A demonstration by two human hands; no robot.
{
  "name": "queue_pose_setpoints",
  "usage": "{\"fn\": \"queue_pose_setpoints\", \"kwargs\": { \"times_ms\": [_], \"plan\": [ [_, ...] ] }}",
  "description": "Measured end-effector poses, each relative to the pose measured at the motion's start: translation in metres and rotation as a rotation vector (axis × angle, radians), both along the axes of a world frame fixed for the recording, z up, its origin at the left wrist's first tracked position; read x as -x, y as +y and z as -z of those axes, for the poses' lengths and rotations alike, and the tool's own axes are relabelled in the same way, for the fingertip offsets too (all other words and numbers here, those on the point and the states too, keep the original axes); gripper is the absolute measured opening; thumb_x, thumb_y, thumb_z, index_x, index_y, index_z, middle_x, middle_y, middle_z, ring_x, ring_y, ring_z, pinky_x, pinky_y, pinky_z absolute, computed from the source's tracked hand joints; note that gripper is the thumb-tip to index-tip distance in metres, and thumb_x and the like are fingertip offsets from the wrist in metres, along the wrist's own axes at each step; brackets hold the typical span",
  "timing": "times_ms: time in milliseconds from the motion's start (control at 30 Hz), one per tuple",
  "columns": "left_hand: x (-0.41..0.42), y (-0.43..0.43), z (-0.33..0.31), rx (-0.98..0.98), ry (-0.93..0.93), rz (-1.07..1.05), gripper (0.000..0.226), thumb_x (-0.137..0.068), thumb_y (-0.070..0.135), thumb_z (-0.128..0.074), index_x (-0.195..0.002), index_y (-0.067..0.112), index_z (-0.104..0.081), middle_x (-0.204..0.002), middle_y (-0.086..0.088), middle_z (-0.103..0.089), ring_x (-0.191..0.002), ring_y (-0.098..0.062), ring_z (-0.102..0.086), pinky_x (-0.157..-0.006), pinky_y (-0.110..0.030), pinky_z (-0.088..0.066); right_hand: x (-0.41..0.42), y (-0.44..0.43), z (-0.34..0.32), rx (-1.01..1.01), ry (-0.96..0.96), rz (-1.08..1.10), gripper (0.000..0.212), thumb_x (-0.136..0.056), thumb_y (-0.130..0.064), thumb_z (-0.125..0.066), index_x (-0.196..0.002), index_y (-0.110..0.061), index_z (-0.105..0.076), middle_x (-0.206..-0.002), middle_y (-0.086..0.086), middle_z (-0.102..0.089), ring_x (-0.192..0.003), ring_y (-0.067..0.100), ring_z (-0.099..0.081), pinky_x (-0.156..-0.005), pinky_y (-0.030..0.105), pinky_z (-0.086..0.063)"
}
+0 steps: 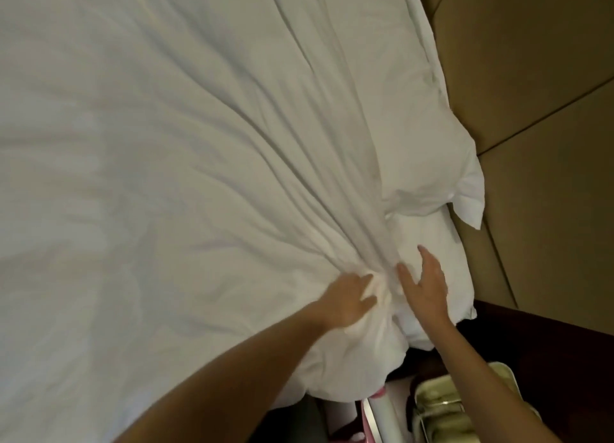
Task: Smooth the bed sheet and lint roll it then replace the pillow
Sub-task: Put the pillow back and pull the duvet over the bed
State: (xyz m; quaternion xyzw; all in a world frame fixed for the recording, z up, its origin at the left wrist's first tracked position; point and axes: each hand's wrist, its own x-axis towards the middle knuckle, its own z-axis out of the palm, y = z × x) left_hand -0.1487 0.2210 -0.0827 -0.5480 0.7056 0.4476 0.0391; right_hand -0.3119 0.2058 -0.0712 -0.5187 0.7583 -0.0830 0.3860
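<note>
A white bed sheet (166, 177) covers the bed, with long creases that run toward its near right corner. My left hand (349, 299) grips a bunched fold of the sheet at that corner. Just to the right, my right hand (425, 283) rests with spread, straight fingers on a white pillow (428, 236) by the headboard. A second white pillow (428, 163) lies behind it along the bed's right edge. A white lint roller (385, 419) with a pink part shows below the bed's corner, at the bottom edge.
A tan padded headboard (531, 110) runs down the right side. A dark wooden nightstand (548, 329) sits at the lower right, with a pale green tray (442, 412) on it under my right forearm.
</note>
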Motion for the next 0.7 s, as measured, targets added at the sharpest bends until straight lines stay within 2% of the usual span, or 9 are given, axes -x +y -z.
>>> {"fn": "queue_pose_setpoints", "kwargs": {
  "times_ms": [67, 200, 267, 400, 500, 567, 633, 667, 700],
  "plan": [
    [-0.042, 0.007, 0.011, 0.452, -0.084, -0.092, 0.050, -0.094, 0.038, -0.034, -0.133, 0.009, -0.047, -0.120, -0.013, -0.061, -0.110, -0.029, -0.056, -0.092, -0.036, -0.037, -0.042, -0.012, -0.010, 0.331, 0.064, -0.229, 0.051, -0.093, -0.038, -0.044, -0.135, -0.008, -0.044, -0.130, 0.018, -0.054, -0.119, 0.033, -0.049, -0.100, 0.045, -0.036],
    [-0.065, 0.061, 0.049, 0.339, -0.418, 0.004, 0.053, -0.088, 0.045, -0.031, -0.125, 0.016, -0.054, -0.125, -0.015, -0.060, -0.125, -0.034, -0.042, -0.107, -0.053, -0.013, -0.144, -0.023, -0.005, 0.583, 0.127, -0.802, 0.045, -0.088, -0.032, -0.040, -0.132, -0.023, -0.044, -0.127, 0.007, -0.061, -0.121, 0.022, -0.044, -0.101, 0.040, -0.026],
    [-0.058, 0.096, 0.064, 0.191, -0.262, 0.249, 0.044, -0.088, 0.038, -0.033, -0.118, 0.019, -0.059, -0.119, -0.011, -0.062, -0.117, -0.035, -0.051, -0.109, -0.059, -0.015, -0.168, -0.019, 0.016, 0.444, 0.222, -0.910, 0.050, -0.086, -0.036, -0.037, -0.132, -0.024, -0.051, -0.131, 0.007, -0.059, -0.123, 0.026, -0.051, -0.103, 0.043, -0.023],
    [-0.093, 0.105, 0.064, 0.222, 0.148, 0.535, 0.033, -0.092, 0.026, -0.042, -0.109, 0.011, -0.065, -0.110, -0.012, -0.067, -0.104, -0.029, -0.054, -0.092, -0.040, -0.041, -0.155, 0.014, 0.058, 0.188, 0.358, -1.032, 0.054, -0.086, -0.040, -0.034, -0.124, -0.014, -0.064, -0.132, 0.016, -0.057, -0.119, 0.037, -0.056, -0.110, 0.044, -0.007],
    [-0.153, 0.080, 0.039, 0.337, 0.084, 0.247, 0.029, -0.085, 0.016, -0.044, -0.091, 0.005, -0.070, -0.090, -0.014, -0.069, -0.080, -0.030, -0.064, -0.069, -0.037, -0.052, -0.172, 0.032, 0.066, 0.151, 0.345, -0.973, 0.057, -0.085, -0.044, -0.035, -0.124, -0.013, -0.063, -0.132, 0.017, -0.056, -0.121, 0.039, -0.054, -0.109, 0.044, -0.008],
    [-0.205, 0.074, 0.030, 0.488, -0.057, 0.020, 0.031, -0.083, 0.019, -0.044, -0.092, 0.006, -0.071, -0.086, -0.012, -0.069, -0.075, -0.029, -0.064, -0.069, -0.034, -0.048, -0.203, 0.039, 0.057, 0.180, 0.257, -0.907, 0.065, -0.087, -0.047, -0.027, -0.136, -0.010, -0.051, -0.144, 0.016, -0.043, -0.132, 0.037, -0.041, -0.111, 0.043, -0.002],
    [-0.255, 0.074, 0.026, 0.577, -0.229, -0.191, 0.039, -0.085, 0.025, -0.042, -0.106, 0.002, -0.067, -0.100, -0.016, -0.068, -0.088, -0.032, -0.066, -0.078, -0.036, -0.047, -0.233, 0.045, 0.055, 0.265, 0.226, -0.958, 0.073, -0.085, -0.053, -0.004, -0.150, -0.019, -0.009, -0.156, 0.006, 0.001, -0.143, 0.028, 0.004, -0.108, 0.039, 0.024],
    [-0.272, 0.075, 0.026, 0.549, -0.327, -0.288, 0.047, -0.087, 0.029, -0.039, -0.118, 0.001, -0.061, -0.114, -0.018, -0.064, -0.100, -0.034, -0.063, -0.085, -0.040, -0.048, -0.246, 0.049, 0.058, 0.281, 0.214, -0.988, 0.071, -0.084, -0.055, 0.001, -0.149, -0.025, 0.002, -0.154, 0.004, 0.011, -0.142, 0.027, 0.017, -0.105, 0.038, 0.029],
    [-0.283, 0.076, 0.026, 0.460, -0.415, -0.379, 0.057, -0.089, 0.036, -0.032, -0.133, 0.005, -0.051, -0.131, -0.017, -0.054, -0.117, -0.035, -0.054, -0.095, -0.047, -0.044, -0.256, 0.053, 0.063, 0.325, 0.203, -1.006, 0.070, -0.087, -0.055, -0.005, -0.151, -0.027, -0.004, -0.156, 0.006, 0.002, -0.144, 0.031, 0.012, -0.109, 0.041, 0.023]
  ]
}}
